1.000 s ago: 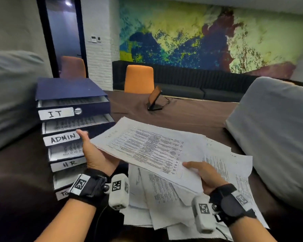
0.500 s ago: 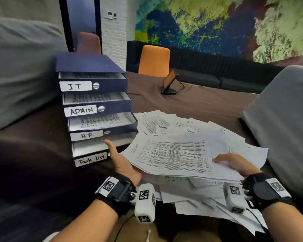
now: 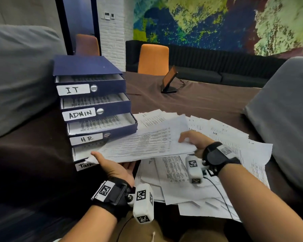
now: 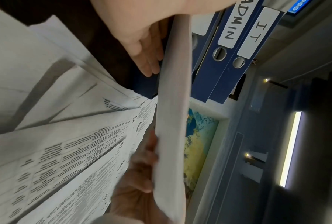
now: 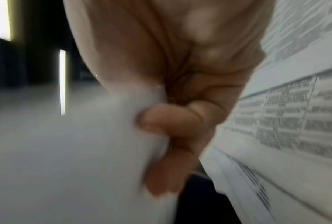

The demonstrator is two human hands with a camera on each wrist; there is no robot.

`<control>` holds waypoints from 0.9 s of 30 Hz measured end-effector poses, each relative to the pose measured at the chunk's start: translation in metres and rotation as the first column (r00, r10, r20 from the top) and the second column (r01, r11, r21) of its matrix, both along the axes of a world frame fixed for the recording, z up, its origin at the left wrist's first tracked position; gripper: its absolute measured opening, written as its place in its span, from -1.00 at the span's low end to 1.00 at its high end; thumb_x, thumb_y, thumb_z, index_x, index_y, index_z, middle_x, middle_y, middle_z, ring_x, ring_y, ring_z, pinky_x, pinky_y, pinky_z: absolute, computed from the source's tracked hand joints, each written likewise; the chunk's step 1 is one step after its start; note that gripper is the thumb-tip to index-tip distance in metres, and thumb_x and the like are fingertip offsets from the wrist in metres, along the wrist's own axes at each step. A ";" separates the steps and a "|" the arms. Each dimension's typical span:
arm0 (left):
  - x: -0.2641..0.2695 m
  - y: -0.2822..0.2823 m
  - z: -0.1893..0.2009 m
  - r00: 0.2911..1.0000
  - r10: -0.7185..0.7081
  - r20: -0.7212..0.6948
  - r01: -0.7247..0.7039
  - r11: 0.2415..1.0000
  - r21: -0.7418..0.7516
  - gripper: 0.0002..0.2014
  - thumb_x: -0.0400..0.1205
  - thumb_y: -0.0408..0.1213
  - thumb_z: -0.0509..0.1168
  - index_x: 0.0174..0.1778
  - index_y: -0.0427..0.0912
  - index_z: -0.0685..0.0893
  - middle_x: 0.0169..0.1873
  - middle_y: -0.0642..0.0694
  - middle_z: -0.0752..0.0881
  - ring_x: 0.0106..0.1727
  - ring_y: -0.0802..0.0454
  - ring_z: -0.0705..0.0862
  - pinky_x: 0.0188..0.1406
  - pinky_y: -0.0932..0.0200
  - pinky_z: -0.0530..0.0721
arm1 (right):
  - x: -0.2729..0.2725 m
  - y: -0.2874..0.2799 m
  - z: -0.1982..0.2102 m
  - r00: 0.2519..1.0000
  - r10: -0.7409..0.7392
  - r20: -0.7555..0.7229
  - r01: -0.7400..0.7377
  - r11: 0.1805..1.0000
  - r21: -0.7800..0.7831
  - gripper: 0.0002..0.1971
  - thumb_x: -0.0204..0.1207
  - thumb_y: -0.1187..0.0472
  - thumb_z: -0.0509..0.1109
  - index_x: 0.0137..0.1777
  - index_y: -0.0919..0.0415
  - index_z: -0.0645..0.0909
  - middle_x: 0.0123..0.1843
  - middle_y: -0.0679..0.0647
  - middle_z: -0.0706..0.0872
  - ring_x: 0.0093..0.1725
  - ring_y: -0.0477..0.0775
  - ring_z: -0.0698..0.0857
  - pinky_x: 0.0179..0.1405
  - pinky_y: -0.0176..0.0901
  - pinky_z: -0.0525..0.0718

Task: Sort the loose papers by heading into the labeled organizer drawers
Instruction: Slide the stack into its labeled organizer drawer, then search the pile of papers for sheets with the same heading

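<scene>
Both forearms reach forward, each wrist strapped with a black band. The left hand (image 3: pixel 115 167) lies palm up, thumb on top and fingers (image 4: pixel 149 66) straight beneath what it holds. The right hand (image 3: pixel 193 141) pinches from the other side, thumb above, fingers (image 5: pixel 167 122) curled under.

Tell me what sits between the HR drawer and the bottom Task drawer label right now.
In the head view, the left end of the held sheet lies over the open bottom drawer, between the HR label and the half-hidden bottom label.
</scene>
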State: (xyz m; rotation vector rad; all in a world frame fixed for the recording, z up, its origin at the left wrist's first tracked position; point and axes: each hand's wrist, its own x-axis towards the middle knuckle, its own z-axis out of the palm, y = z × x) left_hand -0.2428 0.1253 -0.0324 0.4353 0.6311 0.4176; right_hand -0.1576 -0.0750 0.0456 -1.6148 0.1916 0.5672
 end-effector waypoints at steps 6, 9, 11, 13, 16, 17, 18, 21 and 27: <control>0.004 0.020 0.012 0.959 0.284 0.001 -0.283 0.958 0.046 -0.41 0.75 0.27 0.07 0.49 -0.09 0.57 0.43 -0.06 0.63 0.39 -0.02 0.60 0.24 0.27 0.53 | -0.013 0.072 -0.020 0.936 0.346 -0.061 -0.352 0.927 -0.130 -0.79 0.68 0.10 0.36 0.17 0.23 0.60 -0.22 0.17 0.79 -0.39 0.08 0.75 -0.66 -0.31 0.48; 0.006 0.026 0.002 0.988 0.082 0.130 -0.086 0.996 0.027 -0.20 0.59 0.52 -0.04 0.54 0.03 0.55 0.47 -0.15 0.63 0.45 -0.28 0.60 0.44 -0.22 0.52 | -0.005 0.073 -0.026 0.972 0.233 -0.035 -0.236 0.964 -0.126 -0.75 0.68 0.06 0.35 0.18 0.24 0.58 -0.34 0.17 0.76 -0.48 0.07 0.70 -0.68 -0.32 0.43; 0.008 0.030 -0.003 0.995 0.041 0.085 -0.044 0.999 0.026 -0.22 0.62 0.50 -0.13 0.58 0.09 0.49 0.46 -0.15 0.63 0.39 -0.29 0.62 0.44 -0.30 0.52 | 0.000 0.072 -0.029 0.994 0.112 -0.018 -0.114 0.980 -0.163 -0.88 0.65 0.18 0.30 0.02 0.24 0.55 -0.45 0.14 0.68 -0.61 0.02 0.53 -0.63 -0.33 0.31; 0.010 0.032 -0.004 0.999 0.023 0.047 -0.023 1.000 0.013 -0.24 0.65 0.48 -0.14 0.58 0.10 0.50 0.49 -0.14 0.62 0.41 -0.27 0.61 0.32 -0.19 0.61 | 0.001 0.074 -0.032 1.000 -0.008 -0.011 0.006 0.987 -0.159 -0.95 0.56 0.32 0.20 -0.12 0.23 0.47 -0.53 0.09 0.49 -0.65 -0.01 0.33 -0.55 -0.32 0.20; 0.001 0.030 -0.001 0.990 0.015 -0.138 -0.010 0.999 0.037 -0.41 0.84 0.10 -0.12 0.66 -0.19 0.40 0.61 -0.21 0.46 0.58 -0.23 0.47 0.03 0.07 0.65 | -0.001 0.083 -0.037 0.992 -0.124 -0.013 0.122 0.987 -0.104 -0.83 0.53 0.39 0.10 -0.28 0.21 0.36 -0.53 0.07 0.35 -0.69 -0.03 0.23 -0.60 -0.35 0.15; -0.005 0.029 -0.002 0.989 0.000 -0.145 0.005 0.999 0.032 -0.48 0.88 -0.09 -0.14 0.66 -0.32 0.33 0.66 -0.26 0.37 0.64 -0.22 0.38 0.07 0.13 0.61 | -0.003 0.087 -0.041 0.993 -0.118 -0.015 0.116 0.989 -0.090 -0.80 0.56 0.40 0.09 -0.29 0.21 0.38 -0.51 0.08 0.38 -0.72 -0.04 0.27 -0.66 -0.37 0.18; -0.011 0.029 -0.002 0.985 -0.031 -0.170 0.036 0.999 0.023 -0.52 0.88 -0.21 -0.17 0.60 -0.43 0.36 0.68 -0.28 0.31 0.68 -0.21 0.32 0.01 0.22 0.58 | -0.005 0.093 -0.044 0.998 -0.062 -0.022 0.059 0.994 -0.090 -0.81 0.60 0.39 0.12 -0.24 0.24 0.45 -0.47 0.09 0.47 -0.73 -0.05 0.37 -0.73 -0.37 0.26; -0.003 0.047 -0.030 0.945 -0.155 -0.289 0.177 0.983 0.049 -0.56 0.87 -0.11 -0.14 -0.07 -0.30 0.52 0.52 -0.25 0.53 0.53 -0.23 0.54 -0.28 0.13 0.48 | -0.017 0.105 -0.048 0.957 0.273 -0.097 -0.282 0.955 -0.091 -0.79 0.67 0.18 0.36 0.20 0.29 0.59 -0.15 0.16 0.82 -0.35 -0.02 0.80 -0.63 -0.34 0.56; 0.012 0.050 -0.037 0.955 -0.123 -0.271 0.106 0.991 -0.078 -0.63 0.80 -0.16 -0.13 -0.19 -0.18 0.49 -0.14 -0.11 0.68 -0.22 -0.06 0.69 -0.27 0.10 0.57 | -0.014 0.106 -0.038 0.948 0.314 -0.052 -0.317 0.922 -0.221 -0.65 0.64 -0.06 0.38 0.13 0.26 0.62 -0.15 0.15 0.81 -0.24 0.10 0.80 -0.46 -0.27 0.61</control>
